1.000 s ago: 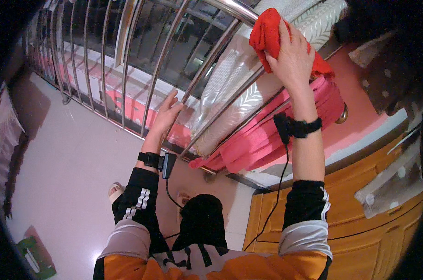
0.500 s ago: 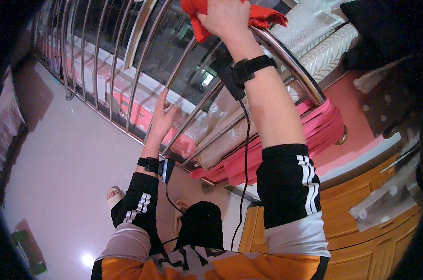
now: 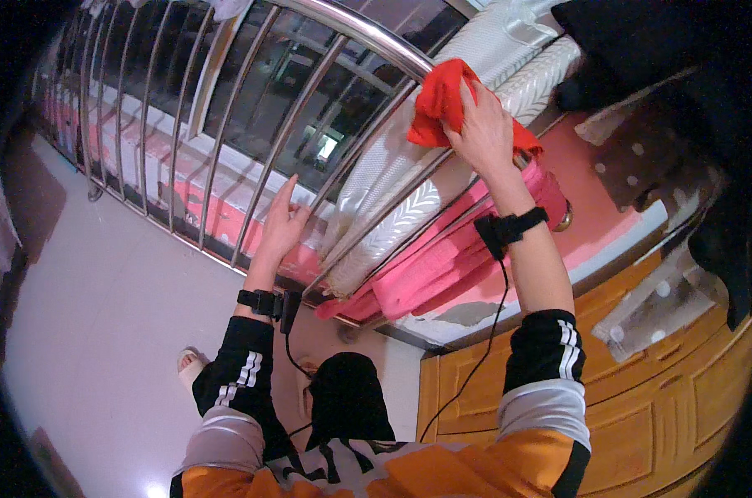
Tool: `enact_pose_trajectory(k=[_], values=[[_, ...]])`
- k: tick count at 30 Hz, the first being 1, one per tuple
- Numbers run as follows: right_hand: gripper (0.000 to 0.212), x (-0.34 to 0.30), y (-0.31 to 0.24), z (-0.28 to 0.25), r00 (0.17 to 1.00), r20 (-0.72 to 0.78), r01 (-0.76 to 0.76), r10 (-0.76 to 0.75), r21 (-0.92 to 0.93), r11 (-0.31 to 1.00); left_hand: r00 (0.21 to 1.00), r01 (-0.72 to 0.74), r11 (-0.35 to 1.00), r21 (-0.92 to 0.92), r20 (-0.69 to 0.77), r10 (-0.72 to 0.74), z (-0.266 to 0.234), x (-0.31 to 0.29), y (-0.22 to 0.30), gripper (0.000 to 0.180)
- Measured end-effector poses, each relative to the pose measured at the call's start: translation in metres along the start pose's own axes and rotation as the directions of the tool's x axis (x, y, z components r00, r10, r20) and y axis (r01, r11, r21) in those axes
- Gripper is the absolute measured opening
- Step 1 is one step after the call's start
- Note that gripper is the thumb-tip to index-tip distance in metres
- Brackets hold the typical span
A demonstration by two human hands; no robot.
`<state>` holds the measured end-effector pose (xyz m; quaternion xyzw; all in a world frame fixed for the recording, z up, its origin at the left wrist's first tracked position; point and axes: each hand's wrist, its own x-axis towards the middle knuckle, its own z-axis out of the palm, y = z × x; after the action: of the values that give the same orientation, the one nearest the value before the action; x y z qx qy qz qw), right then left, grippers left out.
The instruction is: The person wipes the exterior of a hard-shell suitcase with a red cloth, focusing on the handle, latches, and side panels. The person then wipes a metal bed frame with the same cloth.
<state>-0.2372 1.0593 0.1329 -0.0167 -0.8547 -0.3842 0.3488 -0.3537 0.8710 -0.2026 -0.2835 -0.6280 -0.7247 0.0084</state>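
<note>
My right hand (image 3: 485,137) is closed over a bright red cloth (image 3: 439,104), pressing it round the thick top tube of a shiny metal railing (image 3: 367,31). The covered part of the tube is at the railing's right end, just above a pink cloth (image 3: 430,274) draped over the end. My left hand (image 3: 283,226) is lower down beside the thin upright bars, index finger stretched out and thumb apart. It holds nothing that I can see; whether it touches a bar, I cannot tell.
Behind the bars are a dark window (image 3: 305,100) and rolled whitish patterned fabric (image 3: 401,217). A wooden cabinet (image 3: 608,415) stands at the lower right, with dotted grey cloth (image 3: 641,307) over it. A black cable (image 3: 475,373) hangs from my right wrist strap.
My right hand has moved right and nearer along the top tube with the red cloth, down to the railing's end. My left hand stays by the bars. The view has shifted slightly.
</note>
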Motion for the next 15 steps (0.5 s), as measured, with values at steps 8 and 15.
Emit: enact_pose_trajectory(k=[8, 15], values=[[0.058, -0.059, 0.059, -0.018, 0.926, 0.112, -0.375, 0.359, 0.198, 0.906, 0.990, 0.090, 0.995, -0.035, 0.109, -0.086, 0.010, -0.003, -0.003, 0.073], [0.080, -0.063, 0.026, 0.012, 0.920, -0.039, -0.392, 0.390, -0.080, 0.917, 0.981, 0.135, 0.985, -0.107, 0.156, -0.117, 0.013, 0.001, -0.015, 0.074]])
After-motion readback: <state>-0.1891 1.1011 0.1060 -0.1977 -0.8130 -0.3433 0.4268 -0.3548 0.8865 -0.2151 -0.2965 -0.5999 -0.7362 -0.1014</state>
